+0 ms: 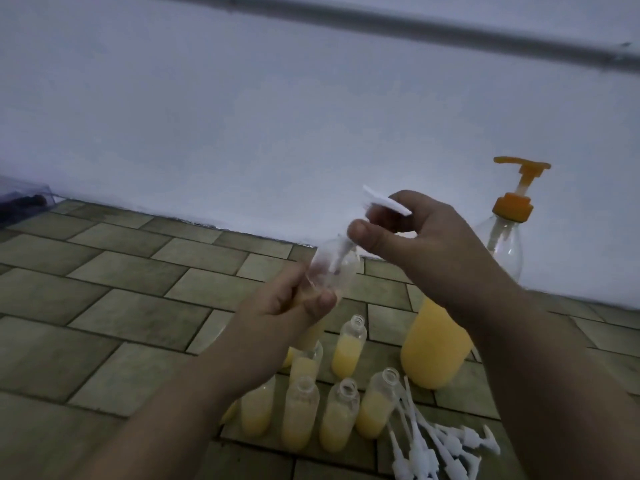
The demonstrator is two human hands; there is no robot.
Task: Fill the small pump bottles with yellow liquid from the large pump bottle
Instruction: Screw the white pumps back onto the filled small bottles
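Note:
My left hand [294, 303] grips the base of a clear small pump bottle [332, 268], held tilted in the air. My right hand [415, 237] pinches that bottle's white pump top [384, 202] at its neck, with the dip tube inside the bottle. The large pump bottle [436, 344] stands on the floor at right behind my right forearm, about half full of yellow liquid, with an orange pump head [516, 188]. Several small bottles [346, 344] holding yellow liquid stand uncapped below my hands.
Several loose white pump tops [443, 445] lie in a pile on the tiled floor [121, 306] at lower right. A white wall [242, 116] rises right behind. A dark object in clear plastic [24, 202] sits at far left.

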